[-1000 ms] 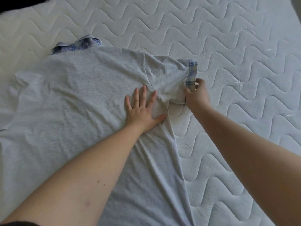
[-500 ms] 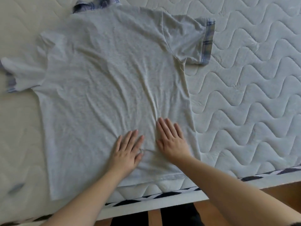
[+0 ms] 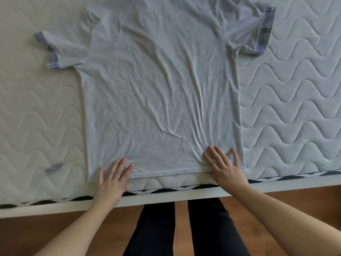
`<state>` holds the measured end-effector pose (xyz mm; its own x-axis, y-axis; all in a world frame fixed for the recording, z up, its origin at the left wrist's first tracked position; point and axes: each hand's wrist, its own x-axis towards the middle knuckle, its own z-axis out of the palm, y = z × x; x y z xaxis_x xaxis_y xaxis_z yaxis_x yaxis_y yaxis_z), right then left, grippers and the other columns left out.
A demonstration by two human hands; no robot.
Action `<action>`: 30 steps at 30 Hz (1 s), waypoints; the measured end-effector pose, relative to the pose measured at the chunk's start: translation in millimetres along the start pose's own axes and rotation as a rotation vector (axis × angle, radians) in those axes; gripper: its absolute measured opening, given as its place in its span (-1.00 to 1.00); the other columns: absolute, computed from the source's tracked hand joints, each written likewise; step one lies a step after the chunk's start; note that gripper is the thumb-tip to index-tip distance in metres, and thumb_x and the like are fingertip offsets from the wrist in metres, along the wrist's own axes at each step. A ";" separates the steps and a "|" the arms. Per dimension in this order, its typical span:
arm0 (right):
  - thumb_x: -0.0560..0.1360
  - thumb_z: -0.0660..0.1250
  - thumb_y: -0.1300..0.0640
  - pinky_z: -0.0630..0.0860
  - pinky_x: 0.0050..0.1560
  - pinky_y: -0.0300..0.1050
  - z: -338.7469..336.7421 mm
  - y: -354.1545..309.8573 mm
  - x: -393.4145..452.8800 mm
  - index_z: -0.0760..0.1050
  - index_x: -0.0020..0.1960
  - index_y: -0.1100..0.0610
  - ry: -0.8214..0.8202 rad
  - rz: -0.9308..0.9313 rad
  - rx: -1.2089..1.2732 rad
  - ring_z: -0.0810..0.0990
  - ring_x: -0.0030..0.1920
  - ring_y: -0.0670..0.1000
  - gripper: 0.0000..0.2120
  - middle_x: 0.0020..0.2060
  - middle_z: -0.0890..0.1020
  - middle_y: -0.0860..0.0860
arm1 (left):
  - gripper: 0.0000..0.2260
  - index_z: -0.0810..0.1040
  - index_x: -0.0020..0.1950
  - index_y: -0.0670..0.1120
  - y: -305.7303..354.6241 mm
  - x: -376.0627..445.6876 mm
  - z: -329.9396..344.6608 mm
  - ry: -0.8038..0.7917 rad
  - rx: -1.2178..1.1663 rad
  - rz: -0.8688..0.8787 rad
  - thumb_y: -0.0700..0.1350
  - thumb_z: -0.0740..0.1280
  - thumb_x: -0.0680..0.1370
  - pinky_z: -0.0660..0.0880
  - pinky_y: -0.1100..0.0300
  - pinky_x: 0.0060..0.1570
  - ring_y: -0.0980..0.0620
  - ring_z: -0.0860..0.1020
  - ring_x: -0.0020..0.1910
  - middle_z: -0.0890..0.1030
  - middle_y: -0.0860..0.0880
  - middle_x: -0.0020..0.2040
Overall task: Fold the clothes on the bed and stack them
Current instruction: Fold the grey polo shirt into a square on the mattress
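While the light grey short-sleeved cotton T-shirt (image 3: 160,85) lies spread flat and unfolded on the white quilted mattress (image 3: 295,108) with its wavy stitching, both hands rest on its bottom hem, seen from the head camera looking down. The left hand (image 3: 112,179) lies palm down at the hem's left corner, its fingers (image 3: 120,166) straight and slightly spread, grasping nothing; the fingertips press on the cloth while the heel of the hand sits over the mattress edge. The right hand (image 3: 224,167) lies palm down near the hem's right corner, fingers (image 3: 215,154) likewise straight and fanned, thumb out toward the shirt's right side seam, holding nothing. Creases in the fabric run away from the right fingertips up toward the chest of the shirt. Beyond the fingertips, far up the bed, the two sleeves stick out sideways, each ending in a blue plaid cuff; the right cuff (image 3: 265,28) is clearer than the left cuff (image 3: 49,50), which is blurred. Left of the left fingers, apart from the shirt, a small bluish scrap (image 3: 54,167) lies on the mattress, too blurred to identify. Behind the wrists run the mattress's black-and-white patterned edge trim (image 3: 166,191) and a pale bed frame (image 3: 156,199), then brown wooden floor (image 3: 27,235) and the person's legs in black trousers (image 3: 153,230).
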<state>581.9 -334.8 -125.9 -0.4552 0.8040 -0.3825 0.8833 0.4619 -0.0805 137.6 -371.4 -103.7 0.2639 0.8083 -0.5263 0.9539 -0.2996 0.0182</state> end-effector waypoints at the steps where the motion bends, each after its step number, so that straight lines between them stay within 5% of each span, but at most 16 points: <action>1: 0.49 0.19 0.10 0.02 0.43 0.44 -2.5 0.2 -1.9 0.03 0.60 0.00 0.015 0.018 -0.018 0.06 0.57 0.09 -0.28 0.59 0.03 0.05 | -0.33 0.05 0.61 0.02 -8.5 -5.8 -1.7 -0.011 0.000 -0.038 -0.04 0.27 0.56 0.14 -0.38 0.32 -0.13 0.14 0.56 0.05 -0.07 0.61; 4: 0.36 0.25 0.37 -0.02 0.42 0.47 -9.9 2.5 -6.6 0.08 0.59 0.01 0.024 0.180 -0.030 0.06 0.57 0.14 -0.14 0.58 0.08 0.12 | -0.16 0.14 0.59 -0.03 -32.3 -16.1 -11.1 -0.078 -0.044 -0.198 -0.22 0.47 0.39 0.27 -0.41 0.15 -0.24 0.14 0.54 0.11 -0.14 0.59; 8: 0.31 0.22 0.47 0.08 0.42 0.39 -13.7 16.7 -7.0 0.00 0.60 0.00 -0.003 0.390 0.029 -0.01 0.57 0.21 -0.05 0.57 0.02 0.22 | -0.13 0.22 0.56 -0.08 -53.6 -11.8 -19.0 -0.056 -0.158 -0.278 -0.50 0.41 0.31 0.57 -0.26 -0.15 -0.39 0.38 0.32 0.24 -0.28 0.51; 11: 0.29 0.26 0.52 0.30 0.37 0.27 -13.1 26.0 -9.8 0.05 0.58 0.09 0.038 0.309 0.055 0.11 0.53 0.30 -0.07 0.52 0.12 0.32 | -0.19 0.26 0.53 -0.24 -59.3 -10.2 -20.4 -0.039 -0.158 -0.263 -0.54 0.39 0.31 0.60 -0.19 -0.11 -0.36 0.41 0.33 0.27 -0.30 0.50; 15: 0.28 0.32 0.52 0.36 0.35 0.22 -14.5 22.9 -26.1 0.09 0.55 0.20 0.017 0.268 0.038 0.18 0.51 0.31 -0.09 0.50 0.19 0.33 | -0.24 0.21 0.53 -0.30 -53.0 -29.7 -16.1 -0.037 -0.128 -0.257 -0.53 0.34 0.35 0.57 -0.15 0.01 -0.27 0.35 0.44 0.20 -0.28 0.54; 21: 0.31 0.36 0.42 0.22 0.47 0.20 -20.9 16.2 -44.5 0.09 0.57 0.17 -0.134 0.309 0.050 0.11 0.55 0.23 -0.10 0.55 0.11 0.23 | -0.20 0.15 0.56 -0.24 -38.7 -50.4 -9.5 -0.082 -0.055 -0.309 -0.46 0.37 0.37 0.37 -0.31 0.22 -0.22 0.23 0.51 0.13 -0.20 0.58; 24: 0.31 0.37 0.27 0.15 0.48 0.25 -24.1 18.1 -45.2 0.22 0.55 0.15 -0.150 0.320 0.080 0.18 0.52 0.21 -0.18 0.52 0.24 0.19 | -0.24 0.28 0.53 -0.22 -39.2 -46.9 -12.1 -0.062 -0.009 -0.326 -0.44 0.40 0.34 0.25 -0.37 0.25 -0.24 0.25 0.49 0.25 -0.19 0.54; 30: 0.50 0.09 0.01 0.42 0.11 0.15 -43.9 34.0 -17.2 0.57 0.10 0.15 0.102 0.316 0.159 0.56 0.03 0.20 -0.63 -0.02 0.58 0.07 | -0.53 0.60 0.15 -0.21 -33.7 -1.9 -38.2 0.210 -0.056 -0.201 -0.46 0.44 0.26 0.40 -0.20 0.06 -0.24 0.43 0.20 0.51 -0.19 0.19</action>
<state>614.9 -316.4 -81.7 -0.1586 0.9346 -0.3183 0.9849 0.1270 -0.1177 110.3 -343.4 -70.8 0.0868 0.9375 -0.3371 0.9949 -0.0989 -0.0191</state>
